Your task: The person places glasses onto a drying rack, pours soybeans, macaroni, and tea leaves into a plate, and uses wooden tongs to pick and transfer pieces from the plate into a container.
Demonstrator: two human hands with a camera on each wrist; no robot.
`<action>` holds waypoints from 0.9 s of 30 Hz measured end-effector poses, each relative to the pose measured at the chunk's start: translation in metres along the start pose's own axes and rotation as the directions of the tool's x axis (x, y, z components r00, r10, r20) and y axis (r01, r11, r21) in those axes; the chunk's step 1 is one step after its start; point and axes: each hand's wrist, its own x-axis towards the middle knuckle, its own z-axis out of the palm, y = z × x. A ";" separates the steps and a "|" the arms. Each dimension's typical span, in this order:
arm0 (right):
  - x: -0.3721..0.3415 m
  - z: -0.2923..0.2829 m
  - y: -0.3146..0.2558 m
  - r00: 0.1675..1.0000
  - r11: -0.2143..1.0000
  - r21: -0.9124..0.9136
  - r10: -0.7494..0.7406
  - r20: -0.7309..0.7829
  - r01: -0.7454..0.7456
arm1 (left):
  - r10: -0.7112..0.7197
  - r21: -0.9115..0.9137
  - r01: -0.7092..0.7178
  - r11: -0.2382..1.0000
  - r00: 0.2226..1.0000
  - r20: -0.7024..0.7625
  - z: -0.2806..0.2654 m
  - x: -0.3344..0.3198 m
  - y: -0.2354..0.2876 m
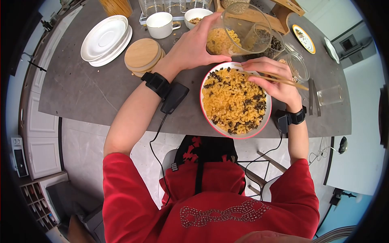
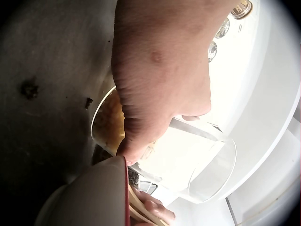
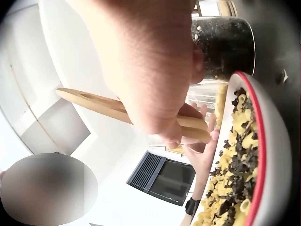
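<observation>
My left hand (image 1: 198, 46) holds a clear glass jar (image 1: 259, 18) just behind the bowl. Its thumb lies along the jar's near side, while the other fingers are mostly hidden. Macaroni (image 1: 221, 39) fills the lower part of the jar. In my right hand (image 1: 277, 81) is a pair of wooden tongs (image 1: 298, 85), pinched between thumb and fingers over the bowl's far right rim. The tong tips (image 3: 202, 134) show close together above the food. The red-rimmed white bowl (image 1: 201, 97) contains yellow macaroni mixed with dark bits (image 3: 235, 165).
Behind my right hand stands a jar of dark bits (image 1: 277, 43), with another glass jar (image 1: 299, 67) beside it. A glass tumbler (image 1: 330, 95) lies at right. White plates (image 1: 103, 36), round wooden lids (image 1: 144, 54), a cup (image 1: 159, 25) and a small bowl (image 1: 194, 15) stand left and behind.
</observation>
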 end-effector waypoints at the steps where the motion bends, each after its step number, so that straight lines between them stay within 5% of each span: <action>1: 0.001 0.001 -0.001 1.000 1.000 -0.010 -0.009 0.025 0.009 | 0.007 -0.006 -0.007 1.000 1.000 -0.002 0.001 0.000 -0.001; 6: 0.003 0.007 -0.002 0.991 0.999 0.024 0.033 0.132 -0.037 | 0.077 0.043 -0.075 0.996 0.996 -0.035 0.003 0.000 -0.007; 27: 0.000 0.016 -0.003 0.982 0.974 0.134 0.171 0.075 -0.180 | 0.096 0.034 -0.095 0.995 0.995 -0.026 0.004 0.003 -0.009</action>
